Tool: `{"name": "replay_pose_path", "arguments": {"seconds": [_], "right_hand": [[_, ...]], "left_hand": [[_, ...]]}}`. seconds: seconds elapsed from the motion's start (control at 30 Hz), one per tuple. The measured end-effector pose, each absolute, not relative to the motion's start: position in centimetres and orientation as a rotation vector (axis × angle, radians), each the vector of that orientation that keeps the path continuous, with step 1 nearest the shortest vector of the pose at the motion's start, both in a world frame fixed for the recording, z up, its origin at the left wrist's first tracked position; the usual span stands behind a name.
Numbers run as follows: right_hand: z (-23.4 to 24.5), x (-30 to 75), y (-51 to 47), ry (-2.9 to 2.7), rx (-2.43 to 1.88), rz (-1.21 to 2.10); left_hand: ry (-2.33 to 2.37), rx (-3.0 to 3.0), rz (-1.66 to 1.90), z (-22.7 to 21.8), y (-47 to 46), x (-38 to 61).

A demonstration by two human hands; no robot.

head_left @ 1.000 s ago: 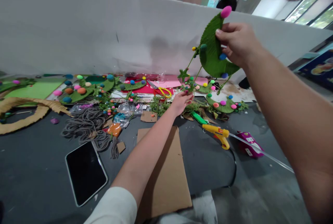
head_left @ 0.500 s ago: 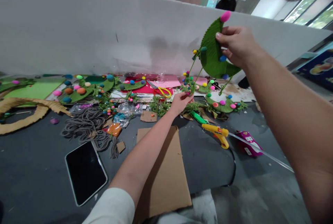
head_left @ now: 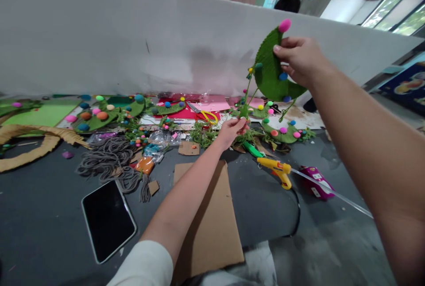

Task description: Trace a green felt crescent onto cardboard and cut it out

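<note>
My right hand (head_left: 300, 60) is raised at the upper right, fingers pinched on a green crescent-shaped felt piece (head_left: 270, 71) dotted with coloured pompoms and tipped with a pink one. Thin green stems hang down from it. My left hand (head_left: 231, 131) reaches forward over the table and pinches the lower end of one dangling green stem (head_left: 245, 110), just above a pile of green strands and more pompom crescents.
A yellow glue gun (head_left: 278, 170) with its black cord lies right of a brown cardboard sheet (head_left: 210, 219). A dark tablet (head_left: 108, 219), grey cord bundle (head_left: 111, 162), yellow-handled scissors (head_left: 206, 115) and several decorated green crescents (head_left: 106, 115) line a white wall.
My right hand has lowered the crescent slightly. The dangling stems have swung down and my left hand has closed on one of them.
</note>
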State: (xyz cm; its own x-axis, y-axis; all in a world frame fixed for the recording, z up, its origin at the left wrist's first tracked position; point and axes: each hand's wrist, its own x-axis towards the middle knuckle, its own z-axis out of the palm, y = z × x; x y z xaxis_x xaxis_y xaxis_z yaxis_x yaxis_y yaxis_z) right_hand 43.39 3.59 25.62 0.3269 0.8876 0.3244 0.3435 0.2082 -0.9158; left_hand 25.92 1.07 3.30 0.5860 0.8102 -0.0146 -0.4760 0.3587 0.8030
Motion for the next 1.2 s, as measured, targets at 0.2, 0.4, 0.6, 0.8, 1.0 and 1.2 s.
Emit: {"name": "replay_pose_path", "arguments": {"seconds": [0.2, 0.4, 0.6, 0.8, 1.0, 1.2], "right_hand": [[25.9, 42.9, 3.3, -1.230, -1.355, 0.586], [25.8, 42.3, 3.0, -1.222, -1.344, 0.604], [25.8, 42.2, 2.9, -1.279, -1.324, 0.648], [25.8, 42.0, 2.9, -1.303, -1.318, 0.663], [25.7, 41.6, 2.7, -1.291, -1.302, 0.685], [25.9, 41.7, 2.7, -1.291, -1.336, 0.694]], "left_hand": [[0.356, 0.602, 0.770, 2.5, 1.3, 25.4], [0.338, 0.418, 0.739, 2.3, 1.1, 26.3], [0.302, 0.310, 0.653, 2.9, 0.7, 27.1], [0.264, 0.214, 0.629, 2.8, 0.5, 27.3], [0.210, 0.126, 0.682, 3.2, 0.3, 27.3], [0.195, 0.057, 0.734, 3.4, 0.0, 27.0]]}}
